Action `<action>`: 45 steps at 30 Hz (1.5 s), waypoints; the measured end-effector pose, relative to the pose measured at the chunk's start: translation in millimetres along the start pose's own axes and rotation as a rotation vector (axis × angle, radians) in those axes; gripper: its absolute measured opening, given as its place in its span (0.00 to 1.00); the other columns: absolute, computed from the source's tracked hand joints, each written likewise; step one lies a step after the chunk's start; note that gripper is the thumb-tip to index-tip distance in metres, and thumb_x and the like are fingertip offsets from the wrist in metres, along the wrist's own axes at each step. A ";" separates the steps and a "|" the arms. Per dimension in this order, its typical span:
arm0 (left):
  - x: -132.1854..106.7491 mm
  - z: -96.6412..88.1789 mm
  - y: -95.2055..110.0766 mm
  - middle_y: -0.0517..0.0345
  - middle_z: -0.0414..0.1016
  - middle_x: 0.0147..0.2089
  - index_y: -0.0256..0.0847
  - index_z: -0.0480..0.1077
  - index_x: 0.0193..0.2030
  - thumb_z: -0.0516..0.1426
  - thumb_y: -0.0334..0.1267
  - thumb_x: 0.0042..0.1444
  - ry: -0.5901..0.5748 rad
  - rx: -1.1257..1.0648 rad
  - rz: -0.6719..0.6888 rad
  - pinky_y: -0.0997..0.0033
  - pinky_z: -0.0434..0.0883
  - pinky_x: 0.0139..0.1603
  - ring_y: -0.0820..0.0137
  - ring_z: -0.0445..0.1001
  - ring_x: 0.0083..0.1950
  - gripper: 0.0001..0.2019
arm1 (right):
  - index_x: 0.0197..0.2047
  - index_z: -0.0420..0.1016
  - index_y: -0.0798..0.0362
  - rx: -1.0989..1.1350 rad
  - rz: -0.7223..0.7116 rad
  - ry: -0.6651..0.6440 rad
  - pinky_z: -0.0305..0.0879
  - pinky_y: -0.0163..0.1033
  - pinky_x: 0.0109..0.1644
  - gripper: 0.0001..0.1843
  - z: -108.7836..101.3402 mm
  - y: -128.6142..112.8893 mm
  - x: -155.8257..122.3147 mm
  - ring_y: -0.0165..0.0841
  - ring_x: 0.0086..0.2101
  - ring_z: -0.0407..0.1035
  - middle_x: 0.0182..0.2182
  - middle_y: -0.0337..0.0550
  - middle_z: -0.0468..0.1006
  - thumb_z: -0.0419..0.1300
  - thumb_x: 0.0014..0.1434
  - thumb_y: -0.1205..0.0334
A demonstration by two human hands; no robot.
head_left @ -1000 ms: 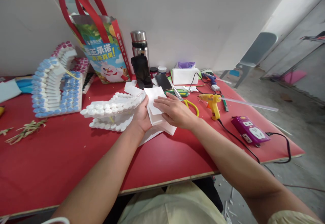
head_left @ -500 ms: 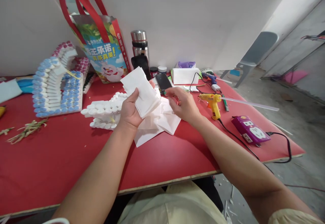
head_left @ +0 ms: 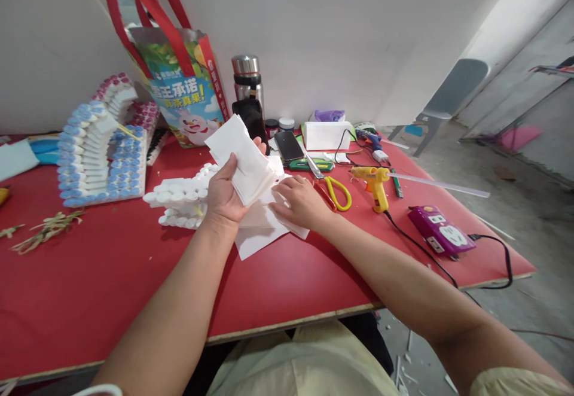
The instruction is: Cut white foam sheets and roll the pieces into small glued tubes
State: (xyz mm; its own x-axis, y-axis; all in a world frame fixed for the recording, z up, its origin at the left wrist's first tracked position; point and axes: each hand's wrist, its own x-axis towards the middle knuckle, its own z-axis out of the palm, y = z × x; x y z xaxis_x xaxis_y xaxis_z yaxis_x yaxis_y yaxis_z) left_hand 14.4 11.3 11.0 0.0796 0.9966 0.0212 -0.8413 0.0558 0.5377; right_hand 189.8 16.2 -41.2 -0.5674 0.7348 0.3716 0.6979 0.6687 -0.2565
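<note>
My left hand [head_left: 225, 195] is closed round a stack of white square sheets [head_left: 240, 157], held up and tilted above the red table [head_left: 112, 276]. My right hand [head_left: 302, 201] lies on more white sheets [head_left: 260, 234] spread flat on the table, fingers bent down onto them. Just left of my left hand lies a white model [head_left: 182, 195] built of rows of small white caps. Scissors with yellow handles [head_left: 334, 188] lie right beside my right hand.
A yellow glue gun [head_left: 375, 182] and a purple power strip [head_left: 442, 231] with black cable lie to the right. A blue-capped model [head_left: 101, 157], a printed bag with red handles [head_left: 188, 94], a steel flask [head_left: 246, 76], two phones and a white box [head_left: 326, 134] stand behind.
My left hand lifted the stack of sheets off the table and holds it up. My right hand reached toward the phone, then came back down onto the sheets on the table.
</note>
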 end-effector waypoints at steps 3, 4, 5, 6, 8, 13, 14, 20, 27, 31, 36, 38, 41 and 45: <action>0.3 -1.4 0.3 0.50 0.79 0.58 0.38 0.60 0.72 0.45 0.39 0.73 0.003 0.002 -0.016 0.72 0.73 0.60 0.67 0.75 0.62 0.24 | 0.38 0.80 0.55 0.064 0.004 0.035 0.62 0.45 0.49 0.14 1.9 1.2 1.8 0.41 0.42 0.70 0.39 0.52 0.79 0.54 0.69 0.60; 0.5 -2.0 0.6 0.50 0.80 0.58 0.37 0.60 0.72 0.45 0.39 0.73 0.001 0.005 -0.016 0.72 0.73 0.60 0.67 0.75 0.62 0.24 | 0.37 0.79 0.55 0.099 0.020 0.071 0.62 0.43 0.47 0.14 0.2 2.6 1.9 0.39 0.40 0.71 0.38 0.51 0.79 0.53 0.68 0.62; 0.7 -2.5 1.0 0.50 0.80 0.58 0.38 0.60 0.72 0.45 0.39 0.73 -0.002 0.008 -0.012 0.72 0.73 0.60 0.67 0.76 0.62 0.24 | 0.36 0.79 0.55 0.144 0.047 0.123 0.62 0.42 0.44 0.14 -2.4 5.1 1.9 0.38 0.38 0.71 0.36 0.50 0.79 0.53 0.68 0.64; 0.9 -2.9 1.3 0.51 0.80 0.57 0.38 0.61 0.72 0.45 0.39 0.73 -0.005 0.013 -0.002 0.71 0.73 0.60 0.66 0.76 0.62 0.23 | 0.36 0.78 0.54 0.204 0.091 0.190 0.62 0.40 0.41 0.13 -5.8 9.0 1.9 0.37 0.36 0.70 0.35 0.48 0.79 0.53 0.67 0.63; 0.9 -3.0 1.6 0.51 0.80 0.57 0.39 0.62 0.71 0.46 0.38 0.73 -0.011 0.019 0.011 0.70 0.74 0.59 0.66 0.77 0.61 0.23 | 0.36 0.77 0.53 0.371 0.218 0.348 0.60 0.38 0.37 0.12 -14.0 20.3 2.5 0.34 0.31 0.68 0.30 0.43 0.76 0.53 0.67 0.61; 0.3 -0.3 -2.7 0.44 0.81 0.55 0.31 0.67 0.66 0.50 0.39 0.70 0.032 0.081 -0.097 0.58 0.75 0.61 0.58 0.79 0.57 0.22 | 0.31 0.70 0.51 1.002 0.489 0.582 0.59 0.35 0.29 0.08 -32.3 51.0 8.0 0.30 0.24 0.63 0.24 0.35 0.70 0.59 0.60 0.58; 0.7 -0.3 -4.5 0.41 0.81 0.54 0.30 0.67 0.66 0.51 0.38 0.68 0.069 0.112 -0.117 0.54 0.74 0.61 0.56 0.79 0.57 0.23 | 0.31 0.69 0.50 1.115 0.532 0.604 0.59 0.34 0.27 0.07 -35.1 53.5 9.1 0.29 0.23 0.62 0.23 0.34 0.69 0.61 0.58 0.58; 1.5 -2.6 -22.0 0.37 0.81 0.52 0.26 0.68 0.64 0.55 0.35 0.64 0.181 0.207 -0.320 0.46 0.73 0.61 0.51 0.81 0.52 0.23 | 0.31 0.67 0.50 1.339 0.630 0.491 0.57 0.34 0.22 0.12 -42.5 36.1 9.9 0.26 0.19 0.57 0.20 0.31 0.65 0.65 0.55 0.55; -1.5 -1.4 -45.9 0.40 0.83 0.49 0.30 0.71 0.62 0.52 0.33 0.65 0.046 0.084 -0.469 0.51 0.73 0.61 0.53 0.82 0.50 0.21 | 0.30 0.69 0.51 1.032 0.519 0.326 0.59 0.33 0.26 0.16 -20.5 12.8 7.6 0.29 0.24 0.62 0.24 0.36 0.69 0.62 0.58 0.46; 0.1 -5.4 -43.6 0.39 0.82 0.50 0.30 0.70 0.63 0.53 0.38 0.66 0.113 0.081 -0.440 0.48 0.73 0.61 0.51 0.82 0.51 0.22 | 0.31 0.70 0.51 0.960 0.542 0.358 0.57 0.35 0.26 0.16 -28.0 19.5 6.2 0.30 0.24 0.61 0.23 0.37 0.68 0.60 0.60 0.47; -2.3 -4.4 -41.0 0.38 0.81 0.51 0.34 0.70 0.63 0.55 0.43 0.65 0.104 0.085 -0.419 0.40 0.72 0.59 0.47 0.81 0.52 0.22 | 0.34 0.70 0.50 0.331 0.444 0.735 0.56 0.37 0.31 0.12 -57.5 30.1 -0.7 0.31 0.25 0.59 0.24 0.37 0.68 0.58 0.64 0.52; -4.5 -0.8 -44.7 0.38 0.82 0.49 0.33 0.71 0.60 0.55 0.41 0.66 0.103 0.102 -0.382 0.43 0.74 0.57 0.50 0.82 0.50 0.20 | 0.36 0.71 0.51 0.150 0.382 0.683 0.55 0.38 0.32 0.10 -57.4 22.1 -3.3 0.31 0.25 0.61 0.24 0.38 0.70 0.55 0.66 0.55; -7.1 5.2 -50.3 0.43 0.83 0.41 0.31 0.75 0.51 0.54 0.35 0.66 0.151 0.137 -0.319 0.55 0.77 0.53 0.57 0.83 0.42 0.13 | 0.40 0.73 0.52 0.091 0.231 0.361 0.54 0.38 0.30 0.10 -42.0 -3.3 -5.9 0.33 0.24 0.64 0.23 0.40 0.73 0.53 0.67 0.57; -7.4 9.4 -48.5 0.49 0.80 0.28 0.30 0.76 0.39 0.52 0.35 0.67 0.215 0.127 -0.418 0.63 0.79 0.45 0.62 0.82 0.32 0.13 | 0.48 0.73 0.54 0.159 0.083 0.168 0.57 0.37 0.32 0.15 -26.9 -29.7 -8.1 0.34 0.28 0.70 0.29 0.43 0.79 0.55 0.67 0.52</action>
State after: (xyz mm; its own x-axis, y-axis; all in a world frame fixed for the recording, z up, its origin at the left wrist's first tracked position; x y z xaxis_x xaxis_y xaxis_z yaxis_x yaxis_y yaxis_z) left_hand 59.6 0.7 -7.4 0.2731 0.8810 -0.3863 -0.6880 0.4595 0.5617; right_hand 185.5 -12.7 -12.6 -0.4208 0.7677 0.4832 0.6542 0.6259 -0.4247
